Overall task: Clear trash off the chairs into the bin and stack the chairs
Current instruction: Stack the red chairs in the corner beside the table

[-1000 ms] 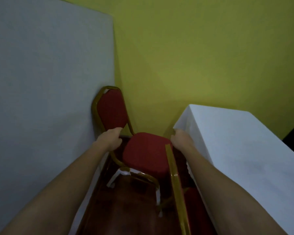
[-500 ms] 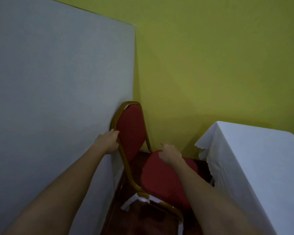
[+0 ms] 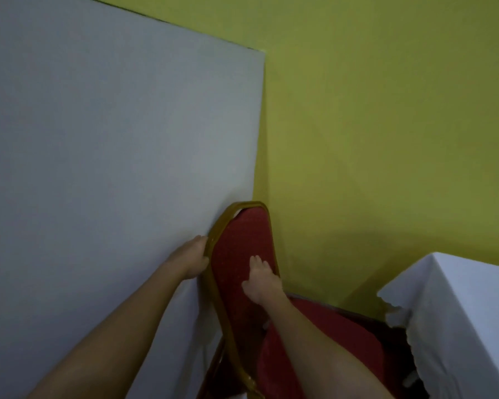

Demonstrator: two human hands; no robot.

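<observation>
Chair (image 3: 236,254) stands in the far corner beside the grey panel (image 3: 113,168), its back rising ahead of both hands. Left hand (image 3: 190,260) grips the back's left gold rail; right hand (image 3: 261,280) lies, seemingly flat, on the red pad.

No writing can be read anywhere.
The red fabric chair with a gold metal frame (image 3: 236,254), the pale grey flat panel (image 3: 98,168), the yellow-green painted wall (image 3: 386,110) and the white cloth over the desk (image 3: 458,312) show plain, unmarked surfaces.
</observation>
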